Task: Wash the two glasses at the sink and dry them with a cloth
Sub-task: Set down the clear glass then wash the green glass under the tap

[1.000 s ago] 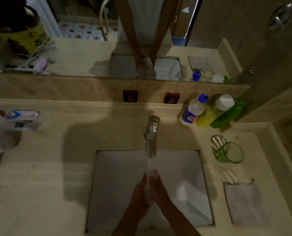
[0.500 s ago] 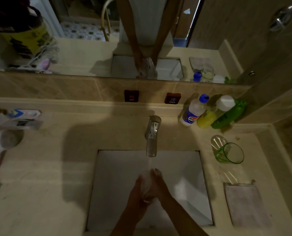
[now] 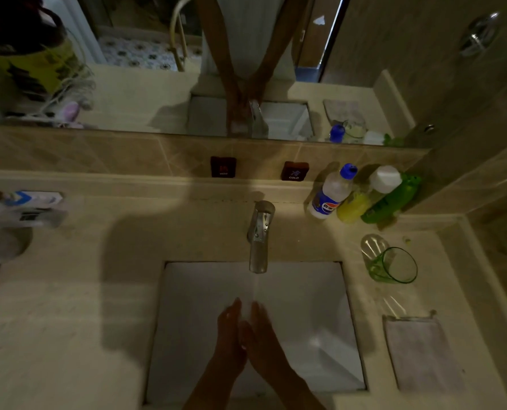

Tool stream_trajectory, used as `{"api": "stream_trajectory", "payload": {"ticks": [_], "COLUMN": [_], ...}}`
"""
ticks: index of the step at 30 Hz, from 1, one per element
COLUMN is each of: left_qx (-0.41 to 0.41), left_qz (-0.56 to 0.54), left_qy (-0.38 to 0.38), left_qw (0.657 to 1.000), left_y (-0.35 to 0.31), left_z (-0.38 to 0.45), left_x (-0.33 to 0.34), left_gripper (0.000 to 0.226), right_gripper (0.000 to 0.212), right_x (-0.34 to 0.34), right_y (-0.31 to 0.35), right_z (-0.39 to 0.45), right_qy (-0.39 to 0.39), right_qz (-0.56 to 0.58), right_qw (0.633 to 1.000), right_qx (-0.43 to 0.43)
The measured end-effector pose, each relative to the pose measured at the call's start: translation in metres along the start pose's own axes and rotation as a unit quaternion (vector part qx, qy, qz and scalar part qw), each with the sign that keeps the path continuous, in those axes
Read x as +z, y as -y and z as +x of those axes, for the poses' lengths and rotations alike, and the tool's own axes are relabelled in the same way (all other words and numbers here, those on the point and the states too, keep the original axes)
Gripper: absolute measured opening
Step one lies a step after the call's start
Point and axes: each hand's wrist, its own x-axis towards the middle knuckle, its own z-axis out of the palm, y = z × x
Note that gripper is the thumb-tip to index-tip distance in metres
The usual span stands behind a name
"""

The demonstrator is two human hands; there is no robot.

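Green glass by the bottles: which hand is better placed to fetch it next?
Probably the right hand. The green glass stands on the counter right of the sink, on that hand's side; the left hand would have to cross over it. Both hands are together under the tap's stream.

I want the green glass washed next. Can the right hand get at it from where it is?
Probably yes: the right hand is under the tap, and the green glass stands on the counter beyond the sink's right edge, with nothing between.

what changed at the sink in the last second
The left hand and right hand keep rubbing together under the tap; half a second ago they were clasped, now the palms lie flat. Neither holds anything. Green glass, clear glass and cloth stayed put.
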Motion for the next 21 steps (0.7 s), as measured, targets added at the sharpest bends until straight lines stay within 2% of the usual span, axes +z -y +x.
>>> {"api": "stream_trajectory", "payload": {"ticks": [4, 8, 10, 12, 14, 16, 18, 21], "left_qx": [-0.060, -0.083, -0.082, -0.071, -0.081, -0.135, -0.178, -0.185], "left_qz": [-0.021, -0.008, 0.017, 0.007, -0.023, -0.078, -0.149, -0.170], "left_qy": [0.116, 0.125, 0.075, 0.052, 0.075, 0.105, 0.139, 0.138], "left_qw": [0.991, 0.989, 0.994, 0.996, 0.994, 0.982, 0.963, 0.958], "left_y": [-0.002, -0.002, -0.007, -0.012, -0.014, -0.012, -0.010, -0.010], "left_z": [-0.017, -0.014, -0.012, -0.009, -0.007, -0.007, -0.006, -0.003], "left_x": [0.000, -0.001, 0.005, 0.011, 0.013, 0.010, 0.008, 0.010], "left_gripper": [0.061, 0.066, 0.052, 0.049, 0.048, 0.043, 0.045, 0.045], "right_gripper": [0.062, 0.049, 0.044, 0.030, 0.037, 0.054, 0.061, 0.053], "right_x": [-0.014, -0.025, -0.024, -0.019, -0.015, -0.018, -0.026, -0.037], "right_y": [0.007, 0.005, 0.005, 0.004, -0.004, -0.016, -0.024, -0.031], "right_z": [0.026, 0.038, 0.033, 0.023, 0.014, 0.010, 0.007, 0.006], "right_qy": [-0.063, -0.031, -0.017, 0.001, -0.002, 0.006, 0.021, 0.018], "right_qz": [0.142, 0.179, 0.171, 0.168, 0.139, 0.064, 0.038, -0.005], "right_qw": [0.983, 0.974, 0.979, 0.984, 0.990, 0.998, 0.999, 0.996], "right_qx": [0.100, 0.135, 0.107, 0.050, 0.000, -0.019, -0.033, -0.086]}}
